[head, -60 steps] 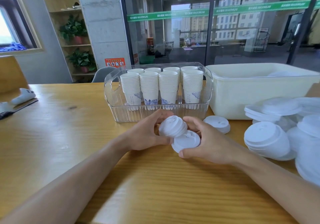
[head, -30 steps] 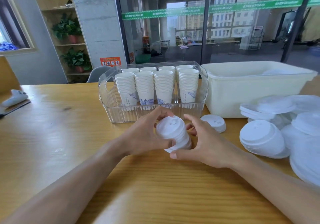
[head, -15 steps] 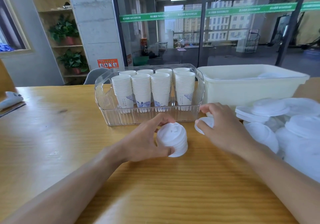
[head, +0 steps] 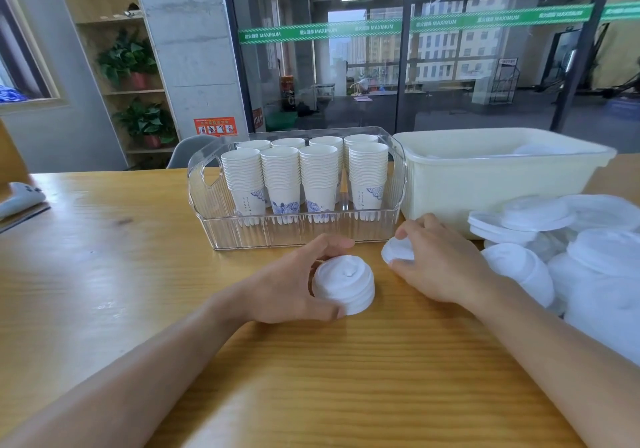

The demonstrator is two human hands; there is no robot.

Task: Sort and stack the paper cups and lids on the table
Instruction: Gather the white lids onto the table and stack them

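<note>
My left hand (head: pixel 291 283) grips a short stack of white lids (head: pixel 344 283) on the wooden table (head: pixel 104 274), thumb behind it and fingers under its front edge. My right hand (head: pixel 440 264) pinches a small stack of white lids (head: pixel 396 253) lying just right of the first stack. Several stacks of paper cups (head: pixel 301 177) stand upright in a clear plastic bin (head: pixel 242 229) behind both hands. More white lids (head: pixel 519 267) lie heaped at the right, partly hidden by my right hand.
A cream plastic tub (head: pixel 485 184) holding a few lids sits right of the clear bin. A white controller (head: pixel 20 198) lies at the table's left edge. A grey chair back (head: pixel 190 151) shows behind the table.
My right hand let go of the stack after adding a lid, reached right and took hold of the small stack of lids near the bin. My left hand stayed on its stack.
</note>
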